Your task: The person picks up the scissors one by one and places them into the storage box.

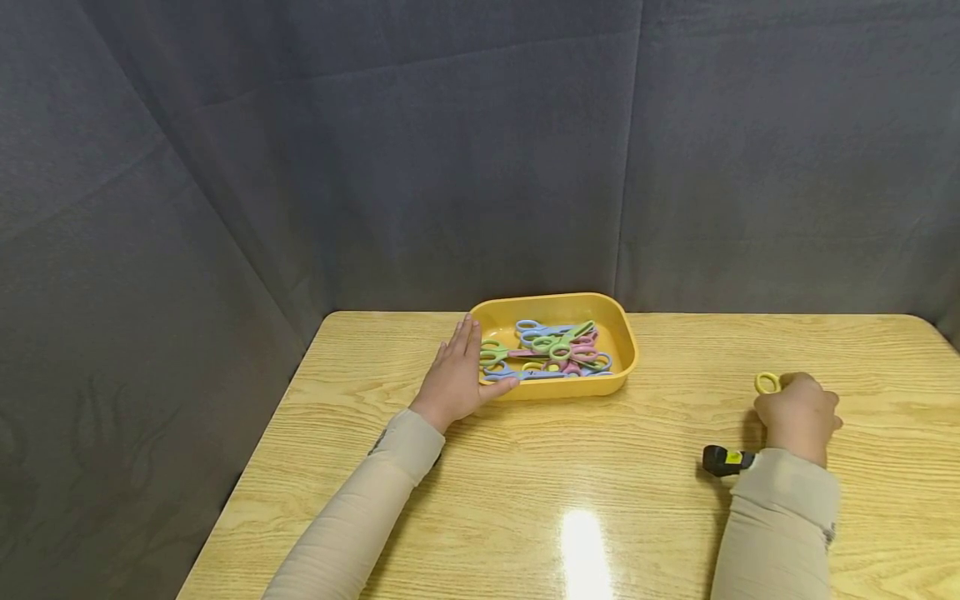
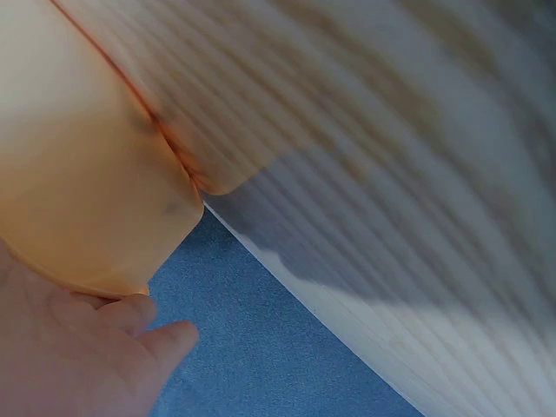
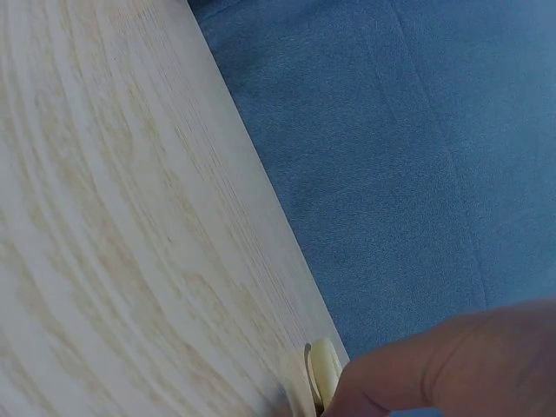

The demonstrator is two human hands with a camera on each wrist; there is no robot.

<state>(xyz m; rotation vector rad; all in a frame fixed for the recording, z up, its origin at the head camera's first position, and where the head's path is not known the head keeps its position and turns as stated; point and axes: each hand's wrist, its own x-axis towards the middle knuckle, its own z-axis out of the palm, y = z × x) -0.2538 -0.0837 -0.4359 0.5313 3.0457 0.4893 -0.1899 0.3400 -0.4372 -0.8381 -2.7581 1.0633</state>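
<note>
A yellow plastic tray (image 1: 628, 367) stands near the table's far edge with several children's scissors (image 1: 561, 343) piled in it, their handles green, blue, pink and yellow. Against the tray's front left corner rests my left hand (image 1: 456, 373), fingers straight along the side and thumb across the front rim. In the left wrist view its fingertips (image 2: 178, 339) are right at the tray's edge. My right hand (image 1: 799, 412), well right of the tray, pinches yellow-handled scissors (image 1: 767, 383). One finger loop shows; the blades are hidden. The right wrist view catches a piece of the handle (image 3: 325, 369) under the fingers.
The wood-grain table (image 1: 480, 500) ends at the back against a dark cloth curtain (image 1: 450, 167). A black wrist device (image 1: 722, 460) juts out from the right sleeve. Bright glare lies on the tabletop near the front.
</note>
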